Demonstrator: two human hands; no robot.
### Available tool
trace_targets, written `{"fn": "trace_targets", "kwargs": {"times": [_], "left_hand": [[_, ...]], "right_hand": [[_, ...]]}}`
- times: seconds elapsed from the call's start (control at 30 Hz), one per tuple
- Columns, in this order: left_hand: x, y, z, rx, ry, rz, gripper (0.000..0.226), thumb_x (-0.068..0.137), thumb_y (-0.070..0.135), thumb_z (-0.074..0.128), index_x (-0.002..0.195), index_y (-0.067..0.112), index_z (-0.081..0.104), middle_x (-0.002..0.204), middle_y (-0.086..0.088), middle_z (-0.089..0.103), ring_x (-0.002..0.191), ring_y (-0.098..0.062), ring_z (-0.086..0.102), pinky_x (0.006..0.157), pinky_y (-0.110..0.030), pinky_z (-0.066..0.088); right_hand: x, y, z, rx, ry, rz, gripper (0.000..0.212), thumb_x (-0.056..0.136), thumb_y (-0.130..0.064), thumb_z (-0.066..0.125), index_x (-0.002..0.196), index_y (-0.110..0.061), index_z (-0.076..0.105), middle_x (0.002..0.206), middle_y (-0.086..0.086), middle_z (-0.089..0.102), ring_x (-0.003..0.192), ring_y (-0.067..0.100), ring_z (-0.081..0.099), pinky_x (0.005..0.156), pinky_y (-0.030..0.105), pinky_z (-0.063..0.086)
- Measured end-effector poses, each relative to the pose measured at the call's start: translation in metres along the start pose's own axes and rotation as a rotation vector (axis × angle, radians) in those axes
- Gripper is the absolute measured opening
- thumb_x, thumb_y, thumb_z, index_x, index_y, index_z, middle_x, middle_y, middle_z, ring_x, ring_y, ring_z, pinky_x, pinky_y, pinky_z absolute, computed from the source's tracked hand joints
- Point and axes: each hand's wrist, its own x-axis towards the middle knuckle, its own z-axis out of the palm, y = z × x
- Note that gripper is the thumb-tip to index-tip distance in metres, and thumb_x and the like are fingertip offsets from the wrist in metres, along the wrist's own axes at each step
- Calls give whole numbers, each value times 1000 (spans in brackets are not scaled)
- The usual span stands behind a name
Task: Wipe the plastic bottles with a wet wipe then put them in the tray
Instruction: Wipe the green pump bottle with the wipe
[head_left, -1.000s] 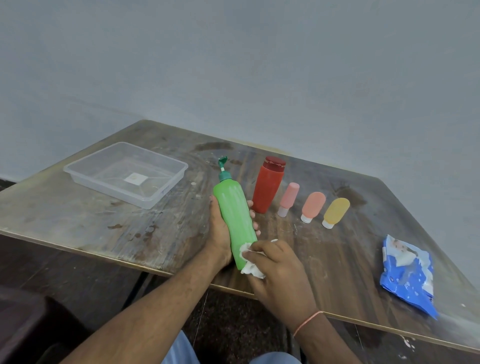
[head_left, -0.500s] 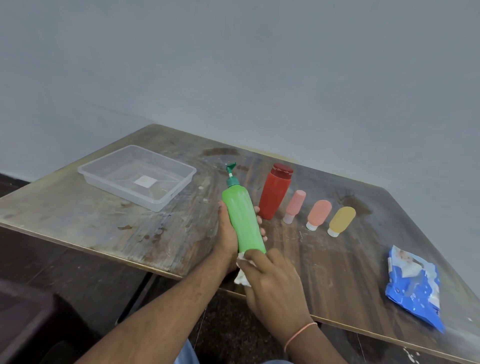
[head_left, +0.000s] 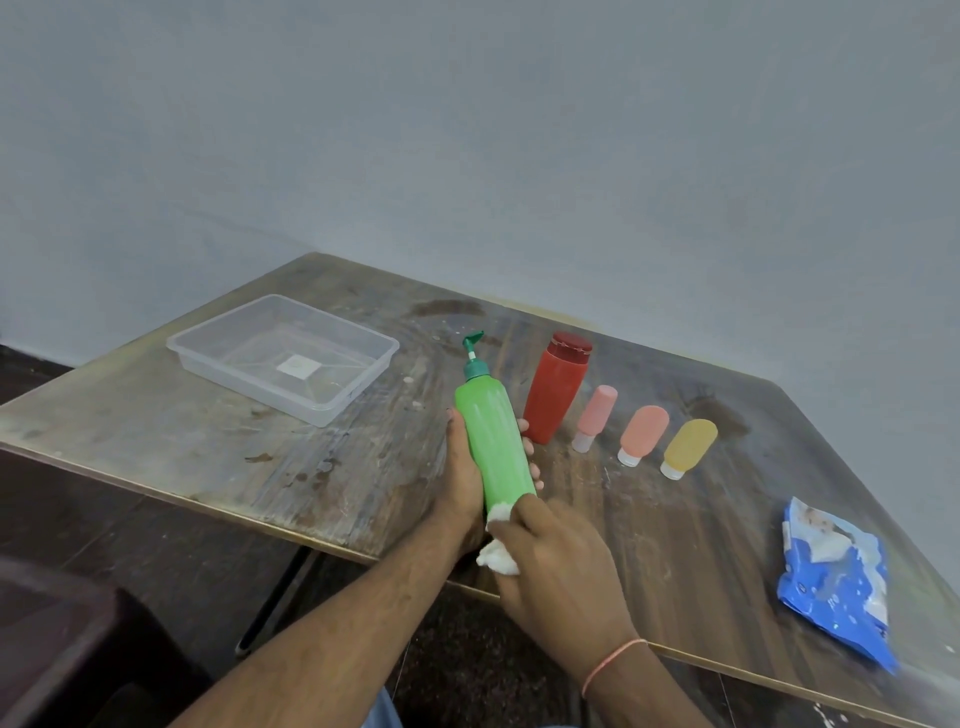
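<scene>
Green bottle (head_left: 493, 441) gets wiped at its bottom end, mid-frame.
Left hand (head_left: 465, 467) grips it; right hand (head_left: 556, 566) squeezes the wet wipe (head_left: 496, 545). Next, I think, rub higher, then the tray (head_left: 283, 353) at upper left.

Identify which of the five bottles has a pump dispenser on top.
The green bottle, held by the left hand. It has a green pump nozzle; the red bottle has a flat cap, and the three small ones have pale caps.
</scene>
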Motion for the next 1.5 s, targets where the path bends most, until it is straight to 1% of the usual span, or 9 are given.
{"fn": "trace_targets", "kwargs": {"times": [0.1,0.27,0.43,0.63,0.8,0.93,1.17,1.37,1.5], "left_hand": [[-1,0,1,8,-16,-8,97,85,92,29,116,9,68,89,-10,65,67,-25,64,67,-37,57],[0,0,-2,-11,-31,-10,98,83,94,35,118,8,69,92,-12,66,70,-28,67,72,-40,57],[-1,-2,1,-9,-31,-29,97,89,91,28,118,8,69,92,-12,66,70,-27,65,71,-39,58],[-2,-1,-4,-17,-48,-25,98,84,92,40,121,6,70,96,-14,67,76,-30,68,75,-41,56],[-3,-2,0,-21,-47,-44,100,89,92,31,123,5,70,98,-13,67,76,-29,65,75,-42,57],[-5,0,2,-11,-30,-16,100,92,89,26,115,4,74,97,-14,68,76,-30,68,73,-39,59],[-8,0,4,-11,-43,-15,101,92,89,25,113,4,74,92,-13,67,68,-29,67,67,-37,57],[-8,2,1,-11,-31,1,102,92,89,25,115,3,74,94,-15,65,72,-30,65,69,-37,57],[-11,2,7,-9,-56,-27,100,93,87,24,112,3,74,92,-14,66,68,-29,66,65,-36,57]], "right_hand": [[-2,-8,3,-47,-60,-48,13,70,-25,76,82,-25,72,85,-5,51,71,22,53,57,36,45],[2,3,1,17,49,62,23,80,-27,75,103,-26,77,91,-2,58,74,23,53,63,38,48],[-3,-3,5,-28,-59,-8,9,75,-29,76,81,-26,72,88,-6,49,75,22,52,58,38,46],[3,5,3,73,72,87,19,82,-29,73,101,-26,77,93,-2,58,77,24,54,61,38,49],[-7,8,1,107,-6,-22,15,84,-33,71,97,-28,77,95,-8,53,79,17,51,61,34,51],[4,19,1,173,80,58,27,85,-25,70,110,-25,79,102,-3,61,84,24,59,71,36,53],[-4,18,-2,305,19,20,22,88,-31,68,106,-30,81,101,-9,62,87,19,62,71,35,57],[-3,27,3,406,165,169,30,83,-19,74,111,-26,82,104,-11,67,97,12,68,79,29,58],[-10,27,0,456,136,138,29,82,-18,79,108,-29,83,103,-14,67,96,8,66,82,25,57]]}}
